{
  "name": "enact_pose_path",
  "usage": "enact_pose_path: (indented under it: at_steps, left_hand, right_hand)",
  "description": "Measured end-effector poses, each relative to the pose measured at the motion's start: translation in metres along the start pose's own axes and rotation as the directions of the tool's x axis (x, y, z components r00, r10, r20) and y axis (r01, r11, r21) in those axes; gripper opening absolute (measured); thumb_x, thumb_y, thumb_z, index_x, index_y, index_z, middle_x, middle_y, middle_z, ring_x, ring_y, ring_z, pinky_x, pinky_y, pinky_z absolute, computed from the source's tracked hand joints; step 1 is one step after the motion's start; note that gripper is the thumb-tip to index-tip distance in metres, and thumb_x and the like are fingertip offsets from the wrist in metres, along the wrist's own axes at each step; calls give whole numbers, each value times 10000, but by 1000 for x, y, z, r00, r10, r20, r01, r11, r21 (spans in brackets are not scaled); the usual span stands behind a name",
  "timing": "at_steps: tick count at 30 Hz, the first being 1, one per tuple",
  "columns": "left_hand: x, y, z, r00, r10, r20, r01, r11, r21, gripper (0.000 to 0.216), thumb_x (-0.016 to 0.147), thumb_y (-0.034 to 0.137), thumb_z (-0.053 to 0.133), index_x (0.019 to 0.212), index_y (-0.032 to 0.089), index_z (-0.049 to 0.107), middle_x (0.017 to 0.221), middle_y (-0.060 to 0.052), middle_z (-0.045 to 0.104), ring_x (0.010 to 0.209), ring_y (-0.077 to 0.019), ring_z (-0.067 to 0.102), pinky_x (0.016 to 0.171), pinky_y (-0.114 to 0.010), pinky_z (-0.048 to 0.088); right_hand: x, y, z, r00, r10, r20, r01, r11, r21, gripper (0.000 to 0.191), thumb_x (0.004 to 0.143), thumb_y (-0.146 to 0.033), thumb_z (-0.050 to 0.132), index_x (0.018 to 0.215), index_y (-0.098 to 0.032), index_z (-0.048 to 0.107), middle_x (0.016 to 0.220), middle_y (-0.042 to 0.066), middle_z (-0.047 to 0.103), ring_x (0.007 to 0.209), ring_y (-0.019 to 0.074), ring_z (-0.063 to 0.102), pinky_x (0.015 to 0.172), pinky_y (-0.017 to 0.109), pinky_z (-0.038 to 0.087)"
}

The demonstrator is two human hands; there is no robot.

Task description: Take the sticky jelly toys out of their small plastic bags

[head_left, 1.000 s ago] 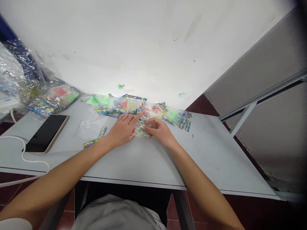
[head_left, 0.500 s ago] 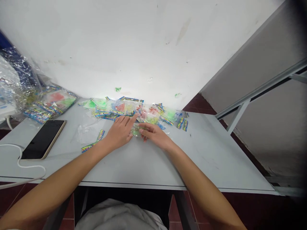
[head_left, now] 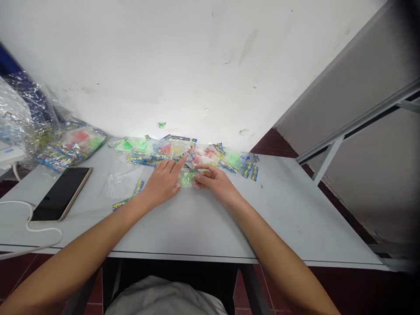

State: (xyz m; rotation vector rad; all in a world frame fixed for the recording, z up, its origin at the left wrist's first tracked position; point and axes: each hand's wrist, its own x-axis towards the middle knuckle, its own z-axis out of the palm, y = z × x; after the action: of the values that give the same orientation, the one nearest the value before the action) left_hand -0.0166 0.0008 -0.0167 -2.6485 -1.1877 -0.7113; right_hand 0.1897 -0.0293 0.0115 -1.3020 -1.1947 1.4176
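A small clear plastic bag with something green inside [head_left: 187,177] lies on the table between my hands. My left hand [head_left: 163,179] holds its left side, thumb low on the bag and index finger stretched forward over the pile. On the right side, my right hand [head_left: 215,180] pinches the bag between thumb and fingers; its fingertips are partly hidden. Just beyond both hands is a row of clear packets with blue patterned headers [head_left: 229,166] and red, green and yellow pieces inside.
A phone [head_left: 62,193] lies at the left, with a white cable [head_left: 42,228] near it. An opened clear wrapper [head_left: 120,183] sits beside my left forearm. More packets [head_left: 78,140] and crinkled plastic fill the far left corner. A white wall [head_left: 197,65] bounds the table's back.
My right hand has shifted slightly right, and more of the bag with its green content shows between my hands. My left hand stays nearly in place. The view has tilted slightly.
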Motion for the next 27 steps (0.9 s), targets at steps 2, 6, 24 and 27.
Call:
enact_pose_path:
  at_steps: [2, 6, 24, 27]
  left_hand:
    - [0, 0, 0, 1000, 4, 11, -4, 1000, 3, 809, 776, 191, 591, 1522, 123, 284, 1103, -143, 606, 1019, -314, 537, 964, -445, 407]
    - [0, 4, 1, 999, 33, 30, -33, 999, 11, 794, 800, 242, 617, 1508, 89, 291, 1126, -162, 599, 1034, -322, 531, 965, -447, 411]
    - [-3, 6, 15, 999, 29, 28, -27, 996, -80, 773, 836, 259, 593, 1516, 97, 264, 1130, -172, 602, 1066, -342, 551, 964, -487, 433]
    - [-3, 5, 14, 1000, 10, 20, -8, 996, -86, 807, 830, 261, 604, 1532, 117, 233, 1165, -165, 598, 1092, -340, 548, 987, -483, 426]
  right_hand:
    - [0, -1, 0, 1000, -3, -17, 2, 999, -49, 437, 682, -331, 792, 1081, -202, 671, 711, -7, 660, 680, 155, 627, 651, 309, 523]
    - [0, -2, 3, 998, 1, -57, -8, 994, -113, 472, 669, -355, 796, 1094, -190, 675, 669, -24, 646, 506, 100, 490, 470, 252, 402]
    - [-1, 18, 23, 982, -179, -64, 151, 938, -312, 485, 763, -336, 702, 1236, -244, 642, 832, 10, 768, 620, 158, 584, 640, 315, 484]
    - [-1, 17, 21, 972, -220, -77, 186, 931, -315, 450, 800, -401, 679, 1219, -241, 643, 797, 9, 746, 589, 153, 575, 622, 311, 485]
